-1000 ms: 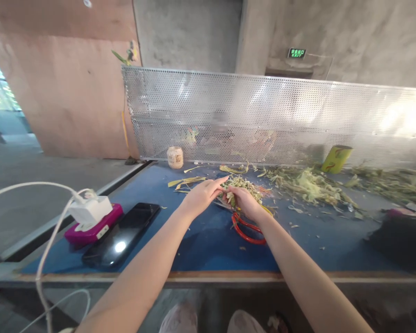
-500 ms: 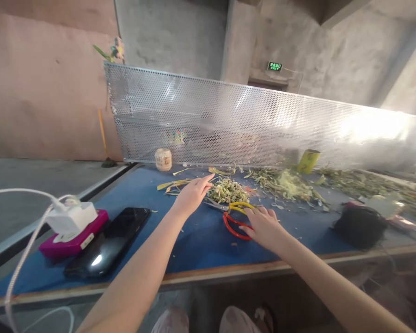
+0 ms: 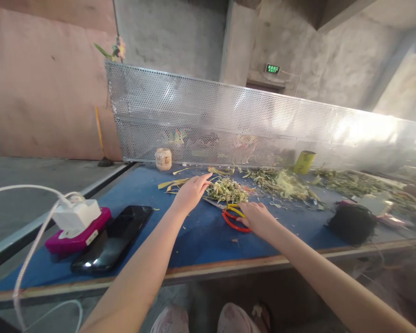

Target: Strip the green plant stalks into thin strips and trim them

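My left hand (image 3: 191, 193) reaches over the blue tabletop, its fingers stretched out at the left edge of a small pile of green plant cuttings (image 3: 225, 189). My right hand (image 3: 259, 217) grips the handles of a pair of scissors (image 3: 233, 225), one loop red and the other yellow. The scissors lie low over the table just in front of the pile, blades pointing left below my left fingertips. Part of the yellow loop is hidden under my right fingers. Long yellowish stems (image 3: 171, 185) lie left of my left hand.
A black phone (image 3: 114, 240) and a magenta power strip (image 3: 76, 233) with white chargers lie front left. A jar (image 3: 163, 159) stands by the perforated metal screen (image 3: 194, 106). More plant heaps (image 3: 280, 185), a yellow-green cylinder (image 3: 304, 163) and a black object (image 3: 352, 223) are to the right.
My right hand and the scissors have shifted slightly left and up. My left hand stays nearly still beside the pile. Part of another person has come into view at the right edge.
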`<state>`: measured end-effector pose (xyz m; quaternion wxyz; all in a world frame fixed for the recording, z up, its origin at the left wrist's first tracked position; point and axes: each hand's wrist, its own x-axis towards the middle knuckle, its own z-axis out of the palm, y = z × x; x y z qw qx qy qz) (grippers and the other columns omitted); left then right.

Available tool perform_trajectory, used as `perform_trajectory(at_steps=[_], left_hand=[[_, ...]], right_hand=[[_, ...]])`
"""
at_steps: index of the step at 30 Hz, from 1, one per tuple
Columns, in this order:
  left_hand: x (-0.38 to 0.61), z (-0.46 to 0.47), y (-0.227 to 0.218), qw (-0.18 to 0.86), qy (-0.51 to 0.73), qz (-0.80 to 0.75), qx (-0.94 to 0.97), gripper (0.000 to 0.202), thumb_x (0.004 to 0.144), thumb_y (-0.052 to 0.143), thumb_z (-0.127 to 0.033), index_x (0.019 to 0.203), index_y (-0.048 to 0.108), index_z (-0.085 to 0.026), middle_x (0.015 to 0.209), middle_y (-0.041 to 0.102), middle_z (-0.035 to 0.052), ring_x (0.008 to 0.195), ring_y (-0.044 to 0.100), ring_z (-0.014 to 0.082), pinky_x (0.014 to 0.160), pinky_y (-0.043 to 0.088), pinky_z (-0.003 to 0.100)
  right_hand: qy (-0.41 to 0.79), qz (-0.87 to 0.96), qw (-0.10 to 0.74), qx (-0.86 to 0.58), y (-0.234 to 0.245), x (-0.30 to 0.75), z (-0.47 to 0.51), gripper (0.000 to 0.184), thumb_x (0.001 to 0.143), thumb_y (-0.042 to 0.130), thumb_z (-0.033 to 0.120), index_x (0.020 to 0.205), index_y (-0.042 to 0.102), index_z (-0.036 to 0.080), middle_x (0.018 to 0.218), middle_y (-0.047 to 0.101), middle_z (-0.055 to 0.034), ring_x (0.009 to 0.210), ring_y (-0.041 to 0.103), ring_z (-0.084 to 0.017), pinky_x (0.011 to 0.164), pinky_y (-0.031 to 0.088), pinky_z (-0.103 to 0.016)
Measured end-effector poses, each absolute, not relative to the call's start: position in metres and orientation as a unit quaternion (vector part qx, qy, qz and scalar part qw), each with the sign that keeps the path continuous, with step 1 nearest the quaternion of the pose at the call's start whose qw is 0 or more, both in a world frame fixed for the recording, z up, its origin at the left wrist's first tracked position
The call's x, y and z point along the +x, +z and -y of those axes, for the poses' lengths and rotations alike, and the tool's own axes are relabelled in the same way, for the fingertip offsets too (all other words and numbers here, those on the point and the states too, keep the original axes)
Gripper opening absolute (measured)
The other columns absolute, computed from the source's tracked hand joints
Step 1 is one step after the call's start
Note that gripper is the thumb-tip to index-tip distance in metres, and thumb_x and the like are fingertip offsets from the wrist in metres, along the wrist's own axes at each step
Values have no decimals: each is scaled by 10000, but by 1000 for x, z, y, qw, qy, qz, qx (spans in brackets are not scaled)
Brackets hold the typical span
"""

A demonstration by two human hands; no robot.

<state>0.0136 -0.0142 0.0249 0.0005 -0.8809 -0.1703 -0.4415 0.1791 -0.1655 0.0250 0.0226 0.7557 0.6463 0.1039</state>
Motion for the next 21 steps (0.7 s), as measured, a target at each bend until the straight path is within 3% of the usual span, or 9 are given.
perform_trajectory(at_steps=[5,11,18,21], left_hand=[[13,15,25,8,-443,163,-882,333,832,448,-155,1166,442,-165,901,645,47,890,590,158,801,481,328],[13,12,25,22,-454,161,-876,328,837,444,-157,1164,442,-164,900,641,52,888,591,150,797,483,318],[12,8,25,15,-498,189,-846,367,820,464,-143,1184,426,-169,871,651,41,882,585,158,767,489,306],[11,8,25,-6,-522,211,-826,436,808,475,-133,1231,382,-177,838,651,31,831,592,148,735,493,288]], right_hand=[[121,-658,83,738,23,168,166,193,833,413,141,966,549,108,901,629,-153,919,558,-260,776,362,-348],[135,-637,105,751,31,164,165,317,773,371,5,1051,504,80,983,594,-171,916,569,-254,734,408,-310],[192,-621,24,760,30,183,160,286,703,457,14,974,500,97,983,546,-165,913,558,-255,773,403,-323],[178,-590,-38,787,23,192,161,230,728,471,115,957,484,105,954,555,-144,891,559,-234,759,402,-311]])
